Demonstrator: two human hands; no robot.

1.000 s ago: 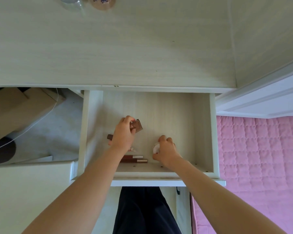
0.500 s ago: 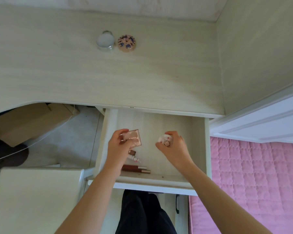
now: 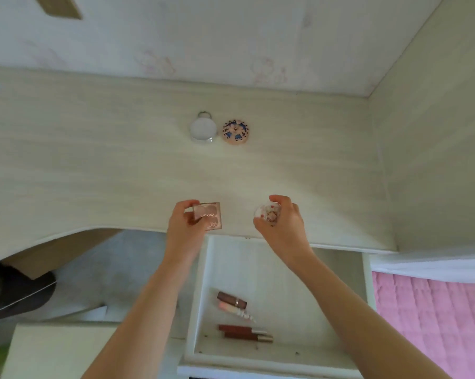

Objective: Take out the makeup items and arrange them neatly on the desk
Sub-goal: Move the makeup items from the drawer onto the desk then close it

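My left hand [image 3: 183,224] grips a square pink compact [image 3: 208,215] above the front edge of the pale wooden desk [image 3: 94,165]. My right hand [image 3: 281,222] holds a small round white compact [image 3: 267,213] at about the same height. Below them the drawer [image 3: 337,269] stands pulled out. On its floor lie a brown lipstick [image 3: 231,299], a slim pink tube [image 3: 235,310] and two dark red lip-gloss tubes [image 3: 244,332]. Farther back on the desk sit a round white case [image 3: 203,128] and a round patterned compact [image 3: 235,131], side by side.
A side panel [image 3: 436,160] closes the desk on the right and a wall [image 3: 230,36] runs behind it. A pink quilted bed [image 3: 436,324] lies at lower right. A cardboard box [image 3: 53,253] and a dark bag [image 3: 14,294] sit under the desk at left.
Both hands have lifted out of the drawer, each with its item, and now hover over the desk's front edge. My head has tilted up, bringing the wall into view.
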